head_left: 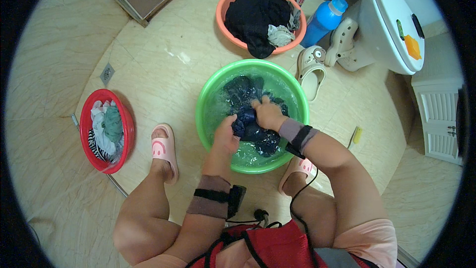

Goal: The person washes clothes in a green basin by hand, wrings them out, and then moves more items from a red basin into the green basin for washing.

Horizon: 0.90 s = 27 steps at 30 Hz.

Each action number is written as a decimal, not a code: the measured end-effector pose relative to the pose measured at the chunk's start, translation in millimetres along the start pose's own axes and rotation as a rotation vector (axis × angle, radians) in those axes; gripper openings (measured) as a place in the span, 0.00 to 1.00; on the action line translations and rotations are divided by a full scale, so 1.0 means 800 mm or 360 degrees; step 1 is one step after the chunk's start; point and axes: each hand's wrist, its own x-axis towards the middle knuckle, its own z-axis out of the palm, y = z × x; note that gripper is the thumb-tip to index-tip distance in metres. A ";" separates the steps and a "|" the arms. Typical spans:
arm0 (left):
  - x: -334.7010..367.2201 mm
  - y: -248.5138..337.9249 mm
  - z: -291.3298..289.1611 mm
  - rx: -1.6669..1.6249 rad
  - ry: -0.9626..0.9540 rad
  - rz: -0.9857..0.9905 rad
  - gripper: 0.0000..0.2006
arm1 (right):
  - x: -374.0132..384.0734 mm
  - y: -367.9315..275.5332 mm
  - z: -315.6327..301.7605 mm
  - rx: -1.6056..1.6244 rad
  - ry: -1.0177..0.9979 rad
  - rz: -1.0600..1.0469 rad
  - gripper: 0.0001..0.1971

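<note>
A dark navy garment point(254, 130) lies soaking in the water of a green basin point(202, 119) between my feet. My left hand point(227, 135) grips a bunched fold of it near the basin's left middle. Just right of that, my right hand point(269, 114) is closed on the same cloth, its fingers partly hidden by the fabric and water. Both hands are close together, at about the water's surface. More of the dark fabric spreads toward the far side of the basin, rippled and wet.
An orange basin point(223, 30) with black clothes point(255, 17) stands beyond. A red basin point(131, 134) of light laundry is at left. Beige clogs point(312, 72), a blue bottle point(323, 22) and a toilet point(391, 25) stand far right. A yellow-handled brush point(357, 135) lies at right.
</note>
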 end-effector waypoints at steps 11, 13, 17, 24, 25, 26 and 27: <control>-0.025 0.029 -0.012 -0.0427 -0.0571 0.0293 0.18 | -0.062 -0.137 -0.113 0.1550 0.0144 -0.0627 0.06; -0.029 0.010 -0.005 -0.0514 -0.0588 0.0450 0.19 | -0.051 -0.140 -0.093 0.1378 0.0218 -0.0675 0.07; -0.005 -0.005 0.006 -0.0476 -0.0624 -0.0269 0.20 | -0.008 -0.087 -0.073 0.0563 0.0633 -0.0712 0.06; -0.018 0.016 0.019 0.0108 0.0094 0.0648 0.23 | 0.018 0.019 -0.055 0.0227 0.0581 0.0011 0.22; -0.011 0.013 0.007 0.0195 0.0108 0.0631 0.22 | 0.012 0.016 -0.047 0.0227 0.0578 0.0004 0.22; -0.003 0.009 -0.004 0.0283 0.0122 0.0613 0.21 | 0.007 0.013 -0.035 0.0005 0.0411 -0.0086 0.23; 0.003 0.006 -0.012 0.0288 0.0124 0.0610 0.21 | 0.003 0.011 -0.023 -0.0211 0.0243 -0.0165 0.23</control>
